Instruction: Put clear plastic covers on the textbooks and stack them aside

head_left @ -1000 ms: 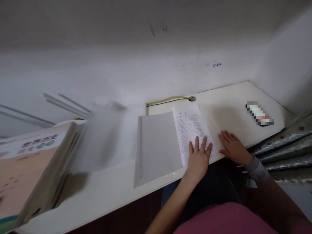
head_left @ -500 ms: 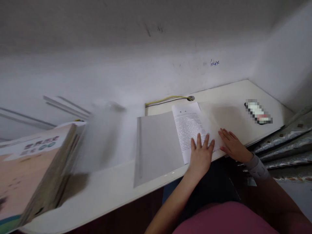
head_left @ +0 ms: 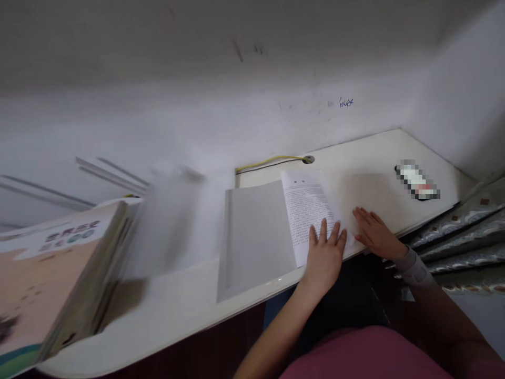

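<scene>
And there was the left hand [head_left: 325, 258], fingers spread and pressed flat on the lower edge of a printed sheet of paper [head_left: 307, 210], with no pinch at all. Just beside it, the right hand [head_left: 376, 234] lay spread on the white bench [head_left: 371, 155], fingertips right by the sheet, a grey wrist band [head_left: 414, 268] above it. That thin, matt sheet could have creased or skidded under any sideways drag of the left palm, and its edge could have slipped on the smooth grey card folder [head_left: 256, 237] just left of the left hand. Well left of both hands sat a thick, glossy-covered book [head_left: 51, 273], which might have slid if bumped, with a pale shape [head_left: 165, 221] beside it too blurred to name. Beyond the hands ran a thin yellow cable [head_left: 272, 163], and past the right hand lay a slim, pixelated phone [head_left: 417, 181].
</scene>
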